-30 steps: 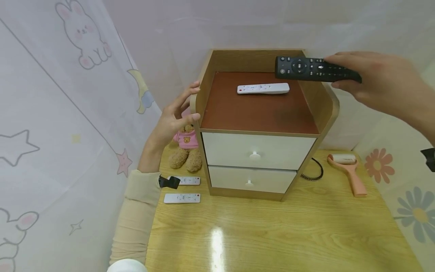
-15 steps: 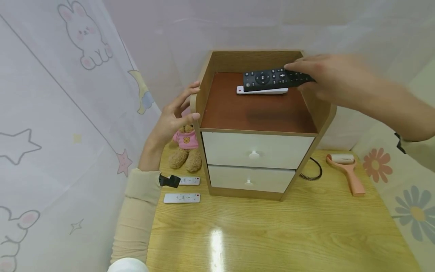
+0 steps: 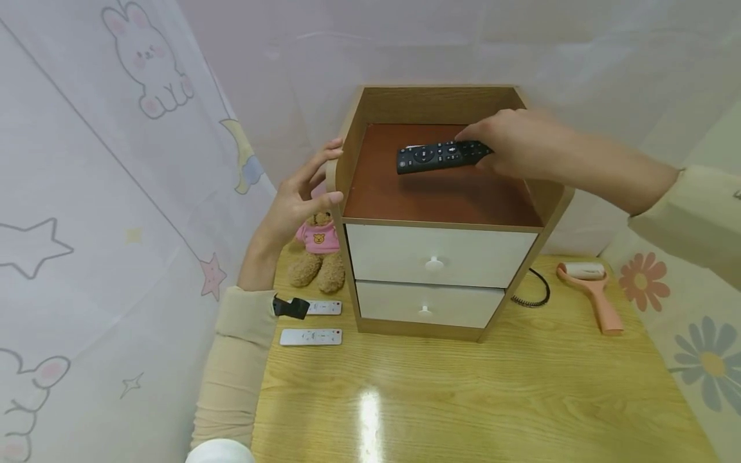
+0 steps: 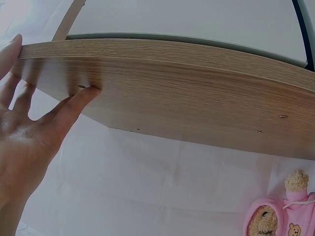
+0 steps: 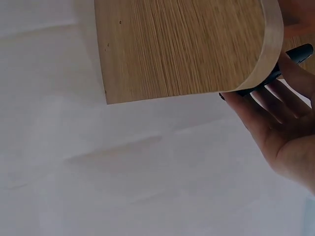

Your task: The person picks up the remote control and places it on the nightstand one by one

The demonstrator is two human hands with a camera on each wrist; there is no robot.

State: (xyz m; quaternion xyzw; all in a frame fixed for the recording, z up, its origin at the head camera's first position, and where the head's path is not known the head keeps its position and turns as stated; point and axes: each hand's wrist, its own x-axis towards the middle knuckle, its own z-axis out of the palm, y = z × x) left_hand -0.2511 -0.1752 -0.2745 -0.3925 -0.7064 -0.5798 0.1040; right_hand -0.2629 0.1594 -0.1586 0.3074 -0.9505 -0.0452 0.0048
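Over the brown top shelf [image 3: 376, 199] of a small cabinet [image 3: 408, 327], right hand [image 3: 512, 143] pinches a black remote [image 3: 434, 156] by one end, buttons up, other end pointing left; shadow on the shelf below it, contact unclear. Sliver of something white shows past its upper edge — mostly hidden. Right wrist view: fingers on the remote, just past the rounded edge of the right side panel [image 5: 182, 49]. Left hand [image 3: 292, 199] rests on the left side panel [image 4: 197, 96], fingers spread wide and fairly straight, thumb at the front edge. Both drawers [image 3: 434, 247] closed, white knobs. Teddy bear [image 3: 320, 239] in pink hoodie sits left of the cabinet, two white remotes [image 3: 311, 337] near it on the wooden table [image 3: 521, 386]. Right side: coiled black cord [image 3: 541, 299], then orange-handled lint roller [image 3: 602, 305].
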